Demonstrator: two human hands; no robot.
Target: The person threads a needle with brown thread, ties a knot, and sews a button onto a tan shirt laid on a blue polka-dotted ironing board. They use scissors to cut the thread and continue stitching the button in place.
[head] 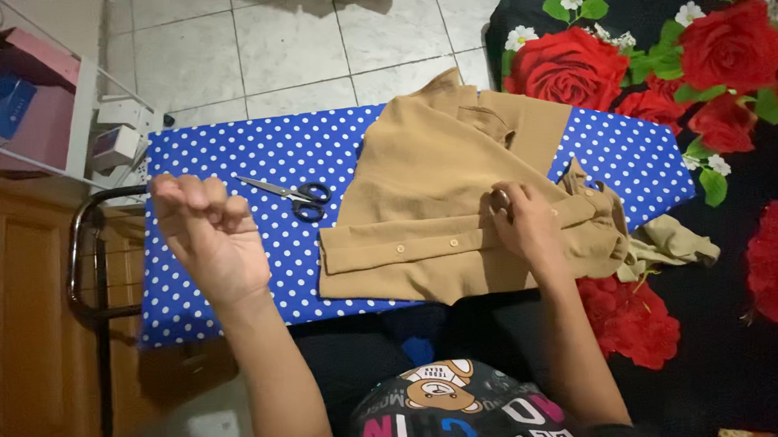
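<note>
A tan buttoned shirt (432, 199) lies spread on a blue ironing board with white dots (229, 155). My right hand (522, 221) rests on the shirt near its button placket, fingers curled and pinching the cloth. My left hand (208, 231) is raised above the board's left part, fingers loosely curled; whether it holds anything, such as a thread, I cannot tell. Black-handled scissors (292, 195) lie on the board between my two hands, just left of the shirt.
A black blanket with red roses (735, 142) lies to the right. A white shelf with pink and blue boxes (25, 103) stands at the far left beside a wooden cabinet (18, 331). Light floor tiles (294, 48) lie beyond the board.
</note>
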